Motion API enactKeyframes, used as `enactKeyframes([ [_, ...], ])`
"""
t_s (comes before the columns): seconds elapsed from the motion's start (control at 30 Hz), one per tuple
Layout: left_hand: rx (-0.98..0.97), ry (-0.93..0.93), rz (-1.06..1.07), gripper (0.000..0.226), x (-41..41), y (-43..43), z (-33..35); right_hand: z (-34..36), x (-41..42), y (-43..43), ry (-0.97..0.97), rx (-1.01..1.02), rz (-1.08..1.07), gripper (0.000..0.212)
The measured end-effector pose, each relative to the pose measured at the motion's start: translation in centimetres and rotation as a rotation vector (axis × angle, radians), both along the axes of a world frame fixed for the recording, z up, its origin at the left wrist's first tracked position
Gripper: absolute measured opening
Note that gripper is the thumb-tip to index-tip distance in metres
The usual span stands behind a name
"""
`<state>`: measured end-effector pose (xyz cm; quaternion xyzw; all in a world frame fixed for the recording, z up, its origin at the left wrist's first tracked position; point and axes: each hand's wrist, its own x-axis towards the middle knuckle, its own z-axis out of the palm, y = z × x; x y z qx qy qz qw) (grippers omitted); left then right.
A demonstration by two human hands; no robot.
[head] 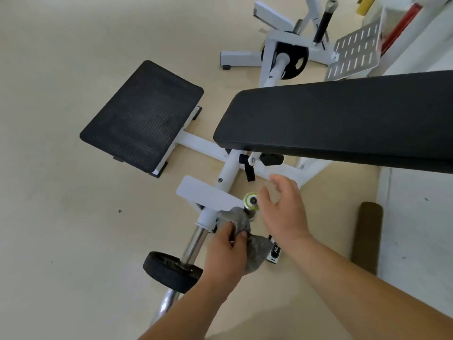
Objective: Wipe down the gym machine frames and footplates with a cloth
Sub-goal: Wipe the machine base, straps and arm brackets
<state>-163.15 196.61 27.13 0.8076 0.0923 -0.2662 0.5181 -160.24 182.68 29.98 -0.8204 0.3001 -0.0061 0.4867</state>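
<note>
My left hand (pixel 226 251) grips a grey cloth (pixel 241 222) and holds it against the white machine frame (pixel 228 171), just below a green-ringed knob (pixel 250 200). My right hand (pixel 284 208) hovers beside that knob, fingers spread and relaxed, holding nothing. A black ribbed footplate (pixel 142 116) sits on a white bar to the upper left. The black padded bench (pixel 343 119) stretches across the right, above the frame.
A chrome bar carries a black weight plate (pixel 171 271) at the lower left. Another white machine with a black plate (pixel 294 60) and a perforated white footplate (pixel 353 55) stands at the back. A brown roller (pixel 366 236) lies on the floor at the right.
</note>
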Motion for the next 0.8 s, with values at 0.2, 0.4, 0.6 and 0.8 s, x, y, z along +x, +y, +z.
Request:
enactKeyframes([
  [0.2, -0.111, 0.154, -0.072, 0.014, -5.6, -10.3, 0.5, -0.1, -9.9, -9.4, 0.366, 0.516, -0.073, 0.018],
  [0.4, -0.265, 0.293, -0.18, 0.017, -7.3, -17.3, -1.2, -1.9, -14.0, -16.7, 0.318, 0.611, -0.053, 0.014],
  [0.6, -0.327, 0.449, -0.187, 0.03, -3.6, -20.4, -7.3, -8.4, -11.9, -19.3, 0.288, 0.688, -0.277, 0.016],
  [0.8, -0.357, 0.58, -0.044, 0.028, 1.7, -24.6, -16.1, -17.3, -7.6, -22.5, 0.259, 0.636, -0.273, 0.01],
])
